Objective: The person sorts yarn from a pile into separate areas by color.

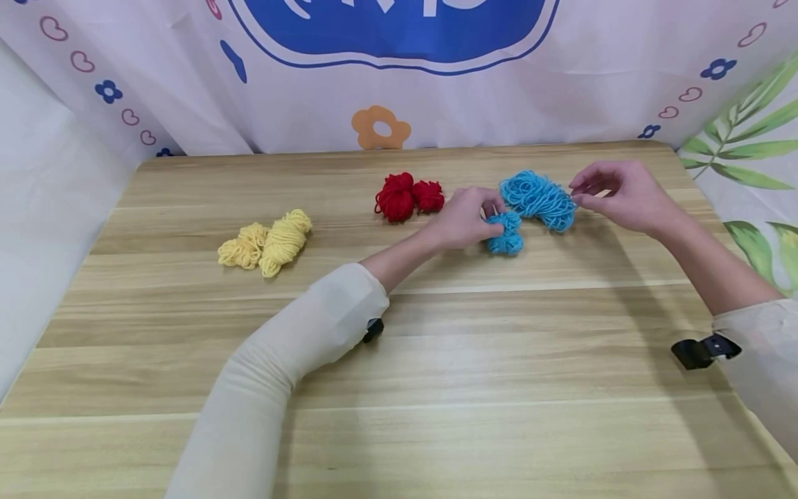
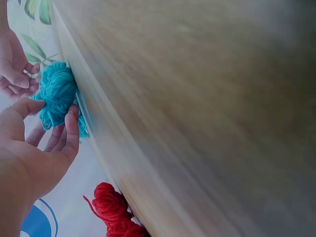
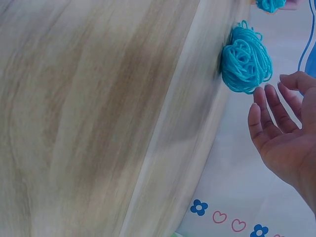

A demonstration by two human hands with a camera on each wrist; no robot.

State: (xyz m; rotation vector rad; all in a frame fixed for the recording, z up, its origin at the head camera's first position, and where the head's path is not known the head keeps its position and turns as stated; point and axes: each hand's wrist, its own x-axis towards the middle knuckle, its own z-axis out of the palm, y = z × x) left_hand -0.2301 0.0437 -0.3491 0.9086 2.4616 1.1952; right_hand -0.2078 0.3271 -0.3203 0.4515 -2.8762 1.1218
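Note:
My left hand (image 1: 464,218) pinches a small blue yarn bundle (image 1: 508,239) between thumb and fingers, at the right of the table. In the left wrist view this blue bundle (image 2: 58,89) partly hides the yarn behind it. Just beyond lies a larger looped blue yarn skein (image 1: 539,197). My right hand (image 1: 623,194) is at that skein's right end, fingers loosely bent and nothing gripped. The right wrist view has the fingertips of the right hand (image 3: 286,123) close beside the larger skein (image 3: 247,59); whether they touch it I cannot tell.
Two red yarn bundles (image 1: 399,199) lie together left of my left hand. Farther left, two yellow yarn bundles (image 1: 283,242) rest side by side on the wooden table (image 1: 436,388). A printed white cloth (image 1: 299,111) hangs behind the table's far edge.

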